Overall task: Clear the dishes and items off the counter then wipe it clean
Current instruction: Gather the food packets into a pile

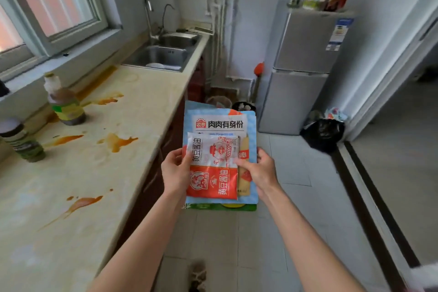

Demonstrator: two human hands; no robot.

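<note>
I hold a stack of flat food packets over the floor, right of the counter. A red and white sauce packet (212, 168) lies on top of a larger blue packet (220, 121), with a green one (222, 207) showing underneath. My left hand (175, 170) grips the stack's left edge, thumb on top. My right hand (259, 170) grips the right edge. The beige counter (78, 197) on the left carries several orange spills (118, 141). Two bottles stand on it: a brown sauce bottle (64, 102) and a dark-capped bottle (21, 140).
A steel sink (161, 57) with a white dish inside sits at the counter's far end. A grey fridge (305, 69) stands at the back right, jars on top. A black rubbish bag (323, 133) lies beside it. Bins stand on the floor behind the packets.
</note>
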